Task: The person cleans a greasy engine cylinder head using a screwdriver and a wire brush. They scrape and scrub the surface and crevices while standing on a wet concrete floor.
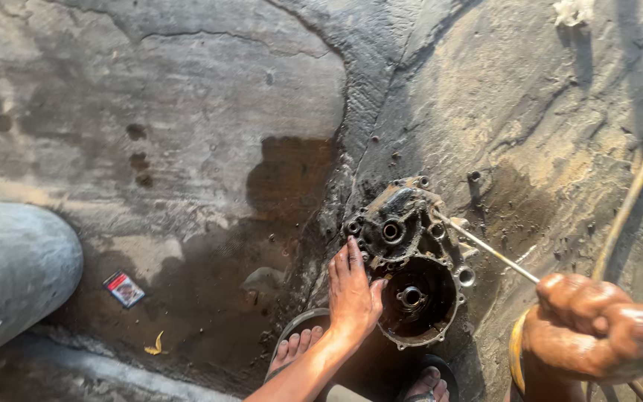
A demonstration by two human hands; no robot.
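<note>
Hands: our right hand (597,331) is closed around a green-handled screwdriver (496,254); our left hand (353,290) lies flat and open, holding nothing.
Casing: we see the greasy metal gear casing (411,260) on the ground just ahead of our feet, our left palm resting on its near-left rim, the screwdriver tip touching its upper right edge.
Ground: cracked, oil-stained concrete floor (187,112).
Left edge: a grey pipe (16,268).
Smallest: a small red packet (123,289) lies near it.
</note>
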